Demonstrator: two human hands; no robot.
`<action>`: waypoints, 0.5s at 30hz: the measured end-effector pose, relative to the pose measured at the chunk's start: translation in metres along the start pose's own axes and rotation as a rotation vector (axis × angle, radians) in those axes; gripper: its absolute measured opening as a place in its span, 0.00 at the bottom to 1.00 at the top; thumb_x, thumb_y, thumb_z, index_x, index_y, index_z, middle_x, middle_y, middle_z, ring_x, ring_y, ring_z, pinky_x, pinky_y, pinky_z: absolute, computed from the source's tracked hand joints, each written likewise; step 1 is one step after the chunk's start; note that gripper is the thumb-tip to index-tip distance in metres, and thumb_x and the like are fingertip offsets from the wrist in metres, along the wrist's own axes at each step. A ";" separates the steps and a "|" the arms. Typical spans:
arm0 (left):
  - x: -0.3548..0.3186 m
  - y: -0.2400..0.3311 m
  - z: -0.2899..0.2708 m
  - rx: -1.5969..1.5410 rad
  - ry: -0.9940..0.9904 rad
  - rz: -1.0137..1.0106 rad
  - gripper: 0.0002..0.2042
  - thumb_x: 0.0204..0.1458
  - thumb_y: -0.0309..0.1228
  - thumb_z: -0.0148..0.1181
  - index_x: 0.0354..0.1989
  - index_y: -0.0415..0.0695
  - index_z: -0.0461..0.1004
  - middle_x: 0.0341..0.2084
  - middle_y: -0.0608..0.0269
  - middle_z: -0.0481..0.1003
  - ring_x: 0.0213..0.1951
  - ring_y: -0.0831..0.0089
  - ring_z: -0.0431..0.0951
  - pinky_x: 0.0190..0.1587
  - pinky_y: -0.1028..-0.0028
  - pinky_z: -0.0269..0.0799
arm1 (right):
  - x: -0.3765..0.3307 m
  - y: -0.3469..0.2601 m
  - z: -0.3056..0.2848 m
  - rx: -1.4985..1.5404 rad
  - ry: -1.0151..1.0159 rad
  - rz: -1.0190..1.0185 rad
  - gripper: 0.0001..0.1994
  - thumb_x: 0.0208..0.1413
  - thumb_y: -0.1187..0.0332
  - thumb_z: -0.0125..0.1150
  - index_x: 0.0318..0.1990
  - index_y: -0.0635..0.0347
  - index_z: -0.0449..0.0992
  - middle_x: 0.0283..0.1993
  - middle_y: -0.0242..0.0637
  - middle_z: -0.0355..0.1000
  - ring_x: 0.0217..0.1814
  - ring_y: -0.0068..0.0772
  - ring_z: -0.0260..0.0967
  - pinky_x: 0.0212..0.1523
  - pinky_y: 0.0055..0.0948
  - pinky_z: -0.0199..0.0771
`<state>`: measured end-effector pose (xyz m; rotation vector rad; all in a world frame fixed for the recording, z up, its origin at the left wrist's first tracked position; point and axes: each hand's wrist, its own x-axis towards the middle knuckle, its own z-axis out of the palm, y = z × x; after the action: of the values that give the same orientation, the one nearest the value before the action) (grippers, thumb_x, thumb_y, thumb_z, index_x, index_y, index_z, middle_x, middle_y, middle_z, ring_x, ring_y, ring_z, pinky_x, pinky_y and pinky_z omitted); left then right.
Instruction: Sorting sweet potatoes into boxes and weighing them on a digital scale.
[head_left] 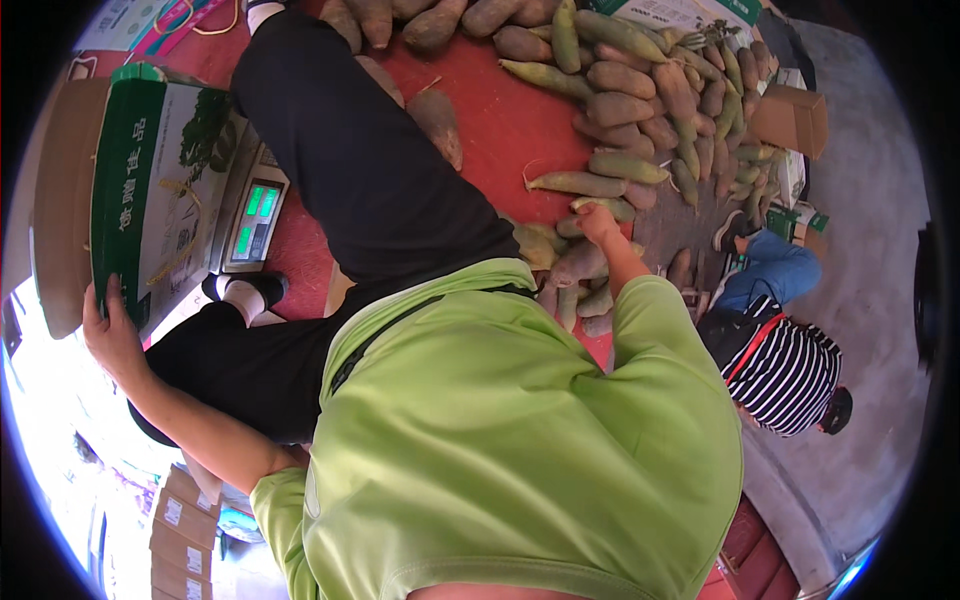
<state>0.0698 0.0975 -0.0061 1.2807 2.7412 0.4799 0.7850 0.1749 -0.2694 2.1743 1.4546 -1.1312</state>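
Observation:
At the left, my left hand (112,328) grips the lower edge of a green and white carton (172,185), whose brown flap stands open. The carton sits on a digital scale (250,225) with a lit green display. My right hand (602,226) reaches out to the right of my body, its fingers closed on a long green radish (612,208) at the near side of a heap. Another green radish (578,184) with a thin root tail lies just beyond it. Around them are many brownish, soil-covered roots (620,108). My fingertips are partly hidden by the radish.
Red sheeting (510,140) covers the floor, with loose brown roots (436,125) beyond my knee. Behind the heap stand another green carton (700,12) and an open brown box (790,120). A person in a striped shirt (790,365) is at the right. Stacked brown cartons (183,530) stand lower left.

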 end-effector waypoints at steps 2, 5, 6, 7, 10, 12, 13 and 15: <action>0.001 -0.001 -0.001 0.039 0.018 -0.034 0.14 0.55 0.39 0.57 0.44 0.43 0.76 0.32 0.59 0.79 0.35 0.72 0.78 0.40 0.74 0.69 | -0.015 0.006 0.005 -0.279 0.112 -0.028 0.14 0.45 0.65 0.66 0.40 0.57 0.77 0.37 0.42 0.77 0.43 0.40 0.75 0.43 0.34 0.73; 0.002 0.001 0.002 0.030 0.016 -0.074 0.16 0.55 0.41 0.57 0.44 0.42 0.76 0.32 0.59 0.79 0.36 0.71 0.78 0.41 0.73 0.69 | -0.022 0.043 0.007 -0.133 0.146 0.073 0.16 0.43 0.62 0.66 0.40 0.56 0.77 0.39 0.45 0.76 0.45 0.48 0.73 0.47 0.37 0.71; 0.003 0.001 0.001 0.032 0.015 -0.066 0.16 0.55 0.41 0.57 0.44 0.42 0.76 0.32 0.59 0.79 0.36 0.71 0.78 0.41 0.73 0.69 | -0.022 0.052 0.008 -0.126 0.145 0.077 0.16 0.43 0.62 0.66 0.40 0.56 0.77 0.39 0.45 0.76 0.45 0.48 0.73 0.47 0.37 0.71; 0.003 0.001 0.001 0.049 0.015 -0.081 0.17 0.54 0.42 0.58 0.44 0.42 0.76 0.32 0.59 0.79 0.36 0.70 0.78 0.41 0.73 0.69 | -0.023 0.061 0.009 -0.168 0.136 0.089 0.16 0.43 0.62 0.66 0.41 0.56 0.77 0.40 0.45 0.75 0.46 0.48 0.72 0.49 0.37 0.71; 0.002 0.003 0.002 0.065 0.030 -0.092 0.19 0.54 0.44 0.58 0.45 0.42 0.76 0.32 0.58 0.79 0.35 0.69 0.78 0.40 0.72 0.69 | -0.022 0.088 0.016 -0.280 0.124 0.086 0.16 0.44 0.63 0.65 0.41 0.57 0.77 0.43 0.47 0.74 0.48 0.48 0.71 0.51 0.38 0.70; 0.003 0.005 0.004 0.065 0.045 -0.085 0.19 0.54 0.44 0.58 0.45 0.42 0.76 0.32 0.58 0.79 0.35 0.69 0.78 0.40 0.72 0.69 | -0.021 0.094 0.023 -0.347 0.121 0.070 0.15 0.44 0.63 0.64 0.41 0.58 0.77 0.44 0.48 0.74 0.49 0.49 0.70 0.51 0.39 0.69; 0.002 0.006 0.004 0.092 0.064 -0.076 0.19 0.53 0.44 0.59 0.44 0.42 0.76 0.32 0.58 0.79 0.35 0.69 0.78 0.40 0.72 0.70 | -0.022 0.085 0.027 -0.319 0.142 0.066 0.16 0.45 0.61 0.64 0.41 0.59 0.77 0.45 0.48 0.73 0.49 0.48 0.70 0.51 0.39 0.69; 0.002 0.005 0.003 0.121 0.084 -0.066 0.19 0.53 0.44 0.59 0.44 0.42 0.76 0.32 0.58 0.79 0.35 0.69 0.78 0.39 0.72 0.70 | -0.026 0.063 0.035 -0.289 0.163 0.060 0.17 0.46 0.59 0.63 0.41 0.59 0.77 0.46 0.49 0.72 0.50 0.48 0.69 0.52 0.39 0.68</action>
<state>0.0728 0.1031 -0.0071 1.2161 2.9131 0.3768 0.8205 0.1084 -0.2839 2.1276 1.5010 -0.6872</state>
